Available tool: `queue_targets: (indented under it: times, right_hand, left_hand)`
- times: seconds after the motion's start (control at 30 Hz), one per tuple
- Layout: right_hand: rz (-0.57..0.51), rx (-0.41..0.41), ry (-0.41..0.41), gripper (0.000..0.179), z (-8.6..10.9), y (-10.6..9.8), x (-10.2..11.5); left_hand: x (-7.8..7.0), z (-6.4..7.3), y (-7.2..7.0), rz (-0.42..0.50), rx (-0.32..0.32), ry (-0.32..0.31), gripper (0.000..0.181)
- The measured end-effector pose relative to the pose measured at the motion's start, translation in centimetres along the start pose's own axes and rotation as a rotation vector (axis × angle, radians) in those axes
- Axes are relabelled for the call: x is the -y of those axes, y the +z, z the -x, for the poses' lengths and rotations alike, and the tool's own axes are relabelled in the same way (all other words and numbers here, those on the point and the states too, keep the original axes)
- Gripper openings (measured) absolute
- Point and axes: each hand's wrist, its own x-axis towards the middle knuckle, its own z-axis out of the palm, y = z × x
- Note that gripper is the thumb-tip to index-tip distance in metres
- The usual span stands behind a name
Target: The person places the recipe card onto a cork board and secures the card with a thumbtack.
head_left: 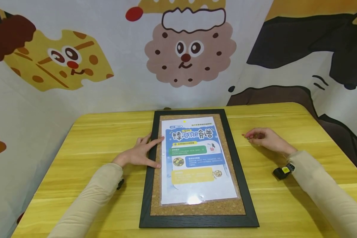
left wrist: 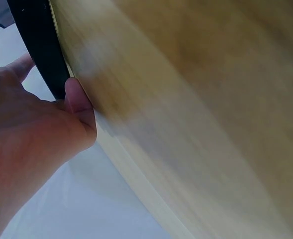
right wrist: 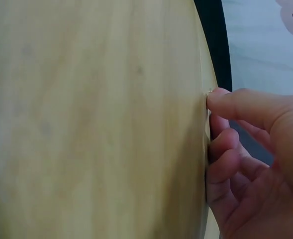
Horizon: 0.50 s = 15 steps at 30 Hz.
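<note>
A laminated poster (head_left: pixel 196 190) with blue, green and yellow panels lies on a cork board (head_left: pixel 196 210) with a black frame (head_left: pixel 193 221). My left hand (head_left: pixel 137 153) rests over the frame's left side. Its fingers are spread, with the index finger and thumb reaching the poster's left edge. To the right of the board, my right hand (head_left: pixel 263 138) is low over the table and pinches a small red-tipped pin (head_left: pixel 243 135). The fingers hide most of it. In the right wrist view, a tiny glint shows at the fingertips (right wrist: pixel 218 102).
A yellow wood-grain table (head_left: pixel 92 145) carries the board. Behind it stands a wall (head_left: pixel 122 96) with cartoon food pictures. A yellow dot (head_left: pixel 184 121) sits near the poster's top edge. A black wrist strap (head_left: pixel 282 172) is on the right wrist.
</note>
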Motion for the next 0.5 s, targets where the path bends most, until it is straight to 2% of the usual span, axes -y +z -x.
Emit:
queue_targets:
  times: [0.2, 0.5]
  right_hand:
    - [-0.016, 0.024, -0.036, 0.016, -0.02, -0.04, -0.3]
    - [-0.019, 0.027, -0.032, 0.013, -0.16, -0.03, -0.6]
  left_hand:
    - [0.09, -0.01, 0.09, -0.006, -0.003, 0.006, 0.104]
    - [0.02, 0.0, 0.14, -0.013, -0.005, -0.001, 0.104]
